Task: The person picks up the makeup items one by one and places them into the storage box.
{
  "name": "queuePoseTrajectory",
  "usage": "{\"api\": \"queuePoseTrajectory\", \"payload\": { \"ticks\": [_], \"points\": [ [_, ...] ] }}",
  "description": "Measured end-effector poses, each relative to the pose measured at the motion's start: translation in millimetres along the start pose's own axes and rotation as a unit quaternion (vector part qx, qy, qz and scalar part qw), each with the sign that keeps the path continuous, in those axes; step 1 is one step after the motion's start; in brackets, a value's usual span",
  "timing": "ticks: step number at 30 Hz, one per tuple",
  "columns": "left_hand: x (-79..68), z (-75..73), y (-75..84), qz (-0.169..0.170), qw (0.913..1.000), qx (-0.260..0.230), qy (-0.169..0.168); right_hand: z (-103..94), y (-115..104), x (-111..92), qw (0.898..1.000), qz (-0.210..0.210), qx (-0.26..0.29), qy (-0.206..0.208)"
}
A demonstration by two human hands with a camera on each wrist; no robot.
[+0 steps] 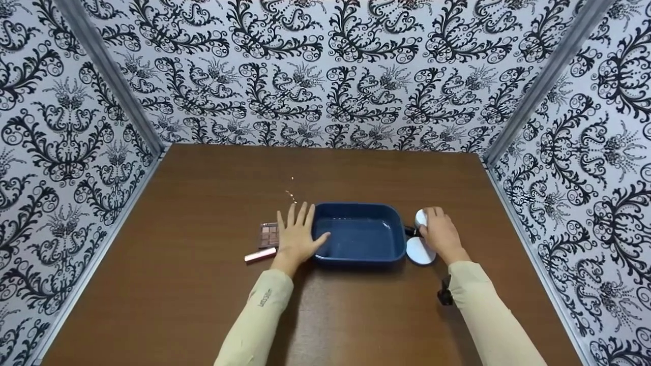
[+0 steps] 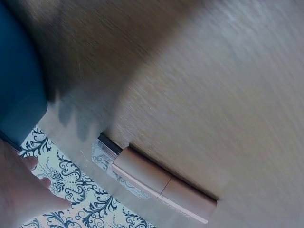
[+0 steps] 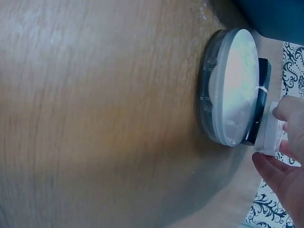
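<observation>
A blue rectangular dish [image 1: 361, 241] stands in the middle of the table. My left hand [image 1: 297, 239], fingers spread, lies along its left rim. Beside that hand are an eyeshadow palette [image 1: 267, 235], partly covered by it, and a rose-gold lipstick tube [image 2: 164, 183]. To the right of the dish my right hand [image 1: 441, 231] grips a small white round container [image 3: 270, 130], with thumb and fingers at its edges. Just nearer than that hand sits a round clear case with a white lid [image 3: 240, 88]. A small black object [image 3: 261, 99] lies between the case and the gripped container.
The brown wooden table [image 1: 203, 203] is enclosed by patterned walls [image 1: 325, 76] at the back and sides, with grey posts [image 1: 112, 76] at the corners. Small bright specks [image 1: 291, 195] show on the table behind my left hand. A black device [image 1: 445, 292] is at my right sleeve.
</observation>
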State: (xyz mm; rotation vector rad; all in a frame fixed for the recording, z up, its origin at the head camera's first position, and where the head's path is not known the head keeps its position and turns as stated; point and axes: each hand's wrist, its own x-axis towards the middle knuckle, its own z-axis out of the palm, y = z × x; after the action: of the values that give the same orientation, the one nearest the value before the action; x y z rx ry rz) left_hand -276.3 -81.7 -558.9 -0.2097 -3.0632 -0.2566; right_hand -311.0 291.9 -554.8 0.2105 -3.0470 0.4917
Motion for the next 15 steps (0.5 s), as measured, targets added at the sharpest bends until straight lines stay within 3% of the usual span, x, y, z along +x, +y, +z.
{"api": "queuePoseTrajectory", "payload": {
  "ticks": [15],
  "points": [
    [0.7, 1.4, -1.3, 0.002, 1.0000, 0.003, 0.000, -21.2, -16, 7, 0.998, -0.030, 0.010, 0.048]
  ]
}}
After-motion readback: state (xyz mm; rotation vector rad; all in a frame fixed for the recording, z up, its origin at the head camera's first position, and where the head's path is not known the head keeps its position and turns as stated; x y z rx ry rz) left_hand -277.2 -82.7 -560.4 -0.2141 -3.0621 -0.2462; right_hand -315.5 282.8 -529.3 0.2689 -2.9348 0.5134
